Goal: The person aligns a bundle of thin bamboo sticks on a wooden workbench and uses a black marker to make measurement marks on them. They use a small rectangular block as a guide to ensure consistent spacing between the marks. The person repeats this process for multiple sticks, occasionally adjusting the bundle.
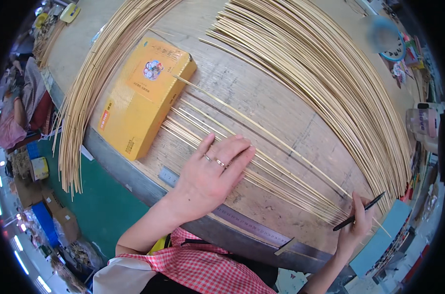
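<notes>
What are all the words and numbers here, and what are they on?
I won't copy them out, but here's where they are:
Yellow box: printed words on the top and side.
Metal ruler: tiny marks, too small to read.
Clear tub: pale letters, blurry.
Round blue-rimmed dial: dark marks, blurred.
Black pen: none I can see.

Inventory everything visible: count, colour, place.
Wooden table: one, brown, centre
Large stick bundle: one, golden, right
Smaller stick bundle: one, tan, left
Loose thin sticks: several, golden, centre
Long single stick: one, golden, centre
Rectangular carton: one, yellow, left
Flat metal ruler: one, grey, near edge
Slim pen: one, black, right
Round clock: one, blue-rimmed, upper right
Co-worker's sleeve: one, pink, left
Assorted clutter: uncounted, mixed, rim
Left hand: one, over loose sticks
Right hand: one, holding pen
</notes>
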Motion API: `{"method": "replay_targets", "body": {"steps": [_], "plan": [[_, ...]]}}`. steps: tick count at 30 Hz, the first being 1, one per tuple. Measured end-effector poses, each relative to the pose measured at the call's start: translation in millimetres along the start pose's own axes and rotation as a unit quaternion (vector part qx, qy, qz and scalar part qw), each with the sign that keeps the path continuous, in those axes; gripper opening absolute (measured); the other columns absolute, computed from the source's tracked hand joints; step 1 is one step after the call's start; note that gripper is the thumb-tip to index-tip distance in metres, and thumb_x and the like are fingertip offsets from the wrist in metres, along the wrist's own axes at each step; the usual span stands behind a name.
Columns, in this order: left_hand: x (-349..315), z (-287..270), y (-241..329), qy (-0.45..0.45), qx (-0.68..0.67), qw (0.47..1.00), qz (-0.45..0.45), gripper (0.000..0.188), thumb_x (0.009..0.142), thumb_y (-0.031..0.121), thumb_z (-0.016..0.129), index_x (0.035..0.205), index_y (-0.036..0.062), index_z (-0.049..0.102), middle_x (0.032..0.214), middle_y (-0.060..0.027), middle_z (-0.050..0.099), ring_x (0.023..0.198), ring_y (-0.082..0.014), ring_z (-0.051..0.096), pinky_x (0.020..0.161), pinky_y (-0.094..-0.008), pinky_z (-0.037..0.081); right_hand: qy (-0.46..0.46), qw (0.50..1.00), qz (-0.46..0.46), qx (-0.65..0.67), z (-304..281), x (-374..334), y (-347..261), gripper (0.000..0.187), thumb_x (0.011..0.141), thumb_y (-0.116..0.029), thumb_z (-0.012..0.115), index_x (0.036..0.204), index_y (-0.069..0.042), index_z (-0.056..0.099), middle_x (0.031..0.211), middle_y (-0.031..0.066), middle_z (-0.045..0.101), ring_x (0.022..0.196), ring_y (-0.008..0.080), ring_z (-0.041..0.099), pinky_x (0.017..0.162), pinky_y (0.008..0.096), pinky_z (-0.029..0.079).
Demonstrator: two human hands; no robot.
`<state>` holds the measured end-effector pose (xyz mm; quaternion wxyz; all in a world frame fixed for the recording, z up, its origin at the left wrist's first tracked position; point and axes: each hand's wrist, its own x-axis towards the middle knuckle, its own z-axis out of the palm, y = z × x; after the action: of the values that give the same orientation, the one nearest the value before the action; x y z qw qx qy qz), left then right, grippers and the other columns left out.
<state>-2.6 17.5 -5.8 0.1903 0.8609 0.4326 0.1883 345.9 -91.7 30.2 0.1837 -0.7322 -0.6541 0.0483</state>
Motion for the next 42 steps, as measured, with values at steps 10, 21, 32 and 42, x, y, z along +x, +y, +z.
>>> {"method": "replay_targets", "body": {"steps": [10,21,32,42], "plan": [[1,2,2,-0.01,-0.027,0.999,-0.036,0.062,0.07,0.006,0.081,0.13,0.0121,0.067,0.137,-0.01,0.056,0.133,-0.032,0.053,0.108,-0.0561,0.042,0.003,0.999,-0.032,-0.003,19,-19,39,0.043,0.078,0.012,0.06,0.119,0.003,0.069,0.094,0.0149,0.058,0.078,0.0233,0.053,0.067,0.0312,0.042],[2,1,3,-0.026,-0.021,0.998,-0.05,0.058,0.074,0.005,0.08,0.13,0.0125,0.068,0.146,-0.0118,0.054,0.141,-0.0326,0.049,0.112,-0.0566,0.037,-0.013,0.999,-0.035,-0.01,15,-21,39,0.039,0.08,0.009,0.066,0.118,0.003,0.071,0.097,0.0177,0.062,0.084,0.0311,0.06,0.077,0.0379,0.049],[2,-3,2,-0.041,-0.007,0.997,-0.059,0.059,0.075,0.004,0.078,0.131,0.014,0.066,0.146,-0.0121,0.055,0.14,-0.0334,0.05,0.114,-0.0576,0.035,-0.007,0.998,-0.058,-0.014,16,-23,29,0.033,0.085,0.009,0.069,0.117,0.005,0.071,0.097,0.0163,0.064,0.083,0.0248,0.059,0.072,0.0318,0.047],[3,0,8,-0.031,0.027,0.997,-0.065,0.052,0.077,0.003,0.074,0.128,0.0122,0.069,0.142,-0.0093,0.057,0.135,-0.0324,0.054,0.111,-0.0582,0.038,-0.007,0.997,-0.047,-0.062,14,-20,14,0.042,0.076,0.009,0.069,0.116,-0.002,0.074,0.097,0.0163,0.064,0.088,0.0288,0.063,0.076,0.0358,0.05]]}}
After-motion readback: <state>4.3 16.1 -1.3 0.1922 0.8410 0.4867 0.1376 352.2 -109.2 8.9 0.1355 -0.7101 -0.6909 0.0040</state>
